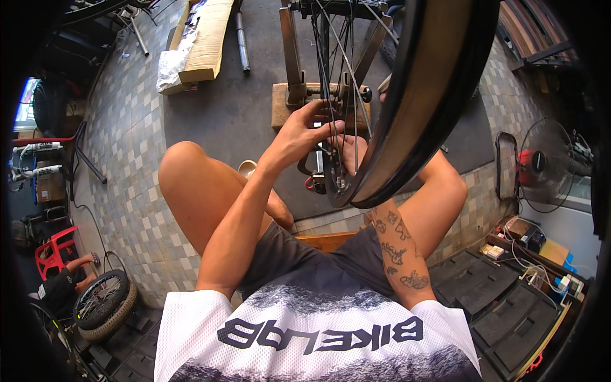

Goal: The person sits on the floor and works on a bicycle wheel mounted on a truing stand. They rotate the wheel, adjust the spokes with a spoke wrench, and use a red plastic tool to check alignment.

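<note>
A black bicycle wheel (424, 105) with thin spokes stands upright in a metal truing stand (294, 76) on a wooden base (280, 116). My left hand (309, 127) is at the spokes just above the rim's lower part, fingers curled and thumb against them. My right hand (348, 153) is just below it among the spokes, fingers bent near the rim, partly hidden by the wheel; what it holds is unclear. A small metal fitting with a red part (316, 178) on the stand sits beside the rim, below my hands.
An open cardboard box (200, 51) and silver tube (242, 41) lie on the grey mat (223, 111). A wire fan (544, 165) and cluttered wooden box stand right. Another person (57, 286) sits lower left near a red chair (57, 245) and stacked tyres (105, 302).
</note>
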Demonstrator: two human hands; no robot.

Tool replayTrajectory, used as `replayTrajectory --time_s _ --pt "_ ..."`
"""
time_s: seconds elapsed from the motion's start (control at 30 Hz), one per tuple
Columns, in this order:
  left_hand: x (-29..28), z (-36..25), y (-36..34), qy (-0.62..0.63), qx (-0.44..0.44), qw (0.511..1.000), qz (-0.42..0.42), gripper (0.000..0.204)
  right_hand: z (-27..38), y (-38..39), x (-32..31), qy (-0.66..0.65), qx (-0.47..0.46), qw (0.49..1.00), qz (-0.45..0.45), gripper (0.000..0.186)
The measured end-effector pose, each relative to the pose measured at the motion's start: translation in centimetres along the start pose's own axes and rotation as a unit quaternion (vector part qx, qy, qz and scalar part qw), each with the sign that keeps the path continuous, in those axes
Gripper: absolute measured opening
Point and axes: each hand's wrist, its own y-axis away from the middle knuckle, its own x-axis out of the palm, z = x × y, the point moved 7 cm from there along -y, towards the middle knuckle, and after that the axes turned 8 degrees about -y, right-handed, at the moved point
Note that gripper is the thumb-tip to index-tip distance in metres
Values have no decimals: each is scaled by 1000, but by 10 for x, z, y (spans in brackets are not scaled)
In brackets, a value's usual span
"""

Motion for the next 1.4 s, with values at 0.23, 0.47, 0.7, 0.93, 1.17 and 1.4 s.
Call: replayTrajectory --time_s 0.23,0.47,0.7,0.93,1.17,1.4 --pt "-6 -1 -20 -211 75 974 -44 67 36 20 -30 -43 -254 944 -204 25" --pt "-18 26 -51 -131 56 990 0 71 34 45 -12 -42 -169 984 -44 20" --pt "-28 44 -63 -174 56 983 -10 74 22 40 -5 -139 -94 986 19 18" --pt "-28 52 -68 -143 64 988 -17 77 17 38 -2 -226 -97 968 45 16" --pt "-25 51 -64 -135 50 989 -14 72 14 38 3 -246 -104 962 61 16" --pt "-16 37 -57 -154 94 982 -46 66 20 43 9 -258 -122 957 52 20"
